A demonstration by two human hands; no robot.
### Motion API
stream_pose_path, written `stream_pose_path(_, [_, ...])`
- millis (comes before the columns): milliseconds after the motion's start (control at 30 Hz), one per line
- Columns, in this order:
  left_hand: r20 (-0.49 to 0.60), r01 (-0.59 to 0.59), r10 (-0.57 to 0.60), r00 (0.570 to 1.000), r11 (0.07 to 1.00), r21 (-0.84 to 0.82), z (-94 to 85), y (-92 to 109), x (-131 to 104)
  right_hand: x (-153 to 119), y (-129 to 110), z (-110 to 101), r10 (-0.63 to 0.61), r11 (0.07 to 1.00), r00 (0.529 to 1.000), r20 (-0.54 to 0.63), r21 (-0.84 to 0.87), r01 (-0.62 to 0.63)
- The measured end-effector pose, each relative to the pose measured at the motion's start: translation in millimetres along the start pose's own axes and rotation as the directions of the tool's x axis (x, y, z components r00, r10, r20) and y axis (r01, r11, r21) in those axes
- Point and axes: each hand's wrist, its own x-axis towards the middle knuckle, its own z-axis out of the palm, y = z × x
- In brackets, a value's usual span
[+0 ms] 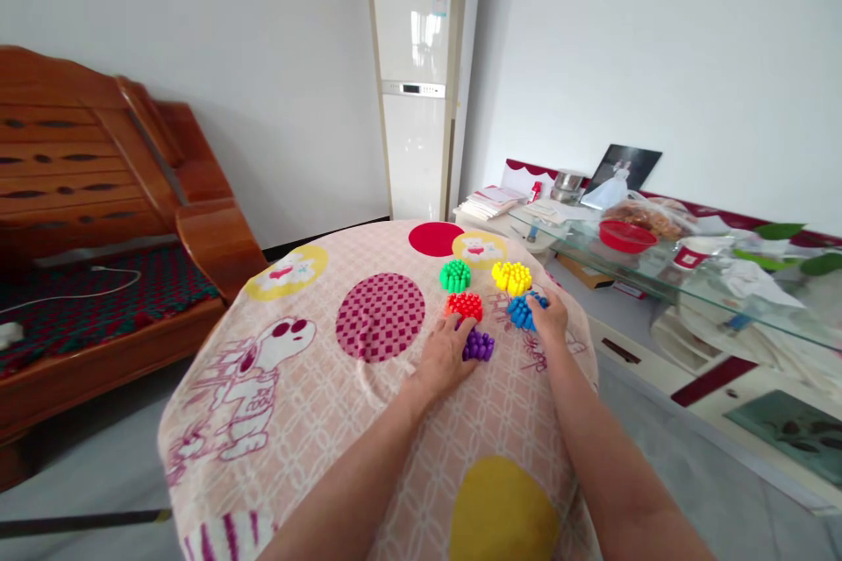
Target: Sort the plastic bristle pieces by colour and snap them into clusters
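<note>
Five small clusters of coloured plastic sticks with rounded tips stand upright near the table's right side. My left hand (444, 352) is curled around the left side of the purple stick cluster (481, 345), its fingertips close to the red stick cluster (464, 307). At the right, my right hand (553, 316) grips the blue stick cluster (522, 312) from its right side, partly covering it. Behind these stand the green stick cluster (455, 276) and the yellow stick cluster (511, 278), which neither hand touches.
A patterned cloth covers the round table (316, 403). To the right runs a glass-topped cabinet (697, 280) holding a red bowl (627, 237), a paper cup (689, 256) and papers. A wooden sofa (85, 175) stands left, a tall white air conditioner (413, 149) behind.
</note>
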Motion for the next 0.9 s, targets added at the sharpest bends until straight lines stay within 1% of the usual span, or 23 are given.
stream_pose_path(33, [-0.026,0.039,-0.038,0.999,0.999,0.016,-1.1,-3,3,-7,-7,10,-0.016,0.999,0.996,0.087,0.049,0.011])
stream_pose_path(100, [-0.098,0.151,-0.148,0.984,0.988,0.021,-9.2,-17,8,-26,-26,32,-0.059,0.987,0.967,0.246,0.158,0.02])
stream_pose_path(167, [-0.169,0.279,-0.276,0.946,0.96,-0.007,-22.3,-40,12,-49,-49,51,-0.1,0.973,0.902,0.421,0.229,0.001])
stream_pose_path(233, [-0.19,0.363,-0.37,0.909,0.929,-0.069,-36.6,-66,15,-71,-74,68,-0.12,0.963,0.794,0.596,0.264,-0.053])
stream_pose_path(300, [-0.172,0.42,-0.447,0.878,0.891,-0.171,-49.9,-92,17,-89,-97,82,-0.18,0.948,0.669,0.721,0.308,-0.078])
stream_pose_path(333, [-0.166,0.438,-0.477,0.863,0.871,-0.224,-55.8,-104,18,-98,-108,87,-0.225,0.941,0.609,0.761,0.333,-0.068])
stream_pose_path(400, [-0.182,0.457,-0.527,0.83,0.83,-0.32,-65.6,-123,20,-112,-125,93,-0.331,0.922,0.467,0.82,0.387,-0.025])
stream_pose_path(467, [-0.216,0.446,-0.56,0.8,0.796,-0.409,-72.4,-138,19,-120,-137,95,-0.436,0.891,0.312,0.844,0.455,0.013])
stream_pose_path(500, [-0.223,0.441,-0.577,0.786,0.775,-0.452,-74.6,-144,18,-120,-140,95,-0.475,0.873,0.243,0.846,0.487,0.01])
stream_pose_path(533, [-0.22,0.439,-0.593,0.775,0.754,-0.488,-76.4,-149,16,-117,-141,94,-0.5,0.859,0.204,0.842,0.512,-0.008])
stream_pose_path(567, [-0.214,0.439,-0.606,0.766,0.737,-0.514,-77.8,-154,14,-111,-141,94,-0.512,0.848,0.206,0.834,0.529,-0.032])
stream_pose_path(600, [-0.212,0.444,-0.616,0.758,0.726,-0.525,-79.2,-157,11,-102,-139,94,-0.509,0.842,0.25,0.823,0.537,-0.052])
stream_pose_path(633, [-0.212,0.458,-0.625,0.751,0.725,-0.515,-80.9,-161,8,-89,-136,94,-0.488,0.842,0.339,0.804,0.536,-0.061])
stream_pose_path(667, [-0.217,0.48,-0.632,0.744,0.731,-0.485,-83.0,-163,5,-73,-132,95,-0.454,0.848,0.456,0.765,0.528,-0.042])
stream_pose_path(700, [-0.222,0.508,-0.636,0.739,0.743,-0.436,-85.6,-165,3,-56,-128,97,-0.405,0.865,0.583,0.704,0.502,-0.006])
stream_pose_path(733, [-0.229,0.542,-0.643,0.731,0.751,-0.377,-88.5,-167,0,-38,-124,100,-0.359,0.893,0.684,0.635,0.447,0.053])
stream_pose_path(767, [-0.235,0.578,-0.651,0.722,0.754,-0.313,-91.4,-169,-2,-21,-121,104,-0.327,0.922,0.744,0.583,0.371,0.114])
stream_pose_path(800, [-0.241,0.611,-0.659,0.713,0.752,-0.249,-94.2,-171,-4,-6,-119,109,-0.292,0.946,0.784,0.548,0.287,0.152])
stream_pose_path(833, [-0.248,0.639,-0.667,0.702,0.744,-0.193,-96.5,-173,-6,7,-117,114,-0.277,0.954,0.797,0.537,0.251,0.163])
stream_pose_path(900, [-0.254,0.673,-0.675,0.692,0.732,-0.112,-98.9,-175,-9,24,-116,125,-0.257,0.964,0.798,0.545,0.202,0.173])
